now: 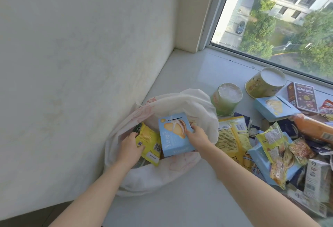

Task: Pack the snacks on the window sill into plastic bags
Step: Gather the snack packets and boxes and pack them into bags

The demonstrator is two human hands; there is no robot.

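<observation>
Left hand (130, 147) holds a yellow foil snack packet (148, 144); right hand (197, 135), just beside, grips a light-blue cardboard biscuit box (173, 134), long axis pointing away. White printed plastic bag (198, 104) lies open beneath both. Loose snack pile (275, 147) sits right, nearest the right hand.

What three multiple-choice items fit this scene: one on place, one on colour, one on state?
1. Where does the plastic bag stand? A on the window sill by the wall; B on the floor; C on a chair.
2. What colour is the box in the right hand? A red; B light blue; C black.
3. How is the bag's mouth? A tied; B taped; C open.
Key: A, sill lies beneath it; B, its face is blue; C, the left hand holds a yellow packet inside.
</observation>
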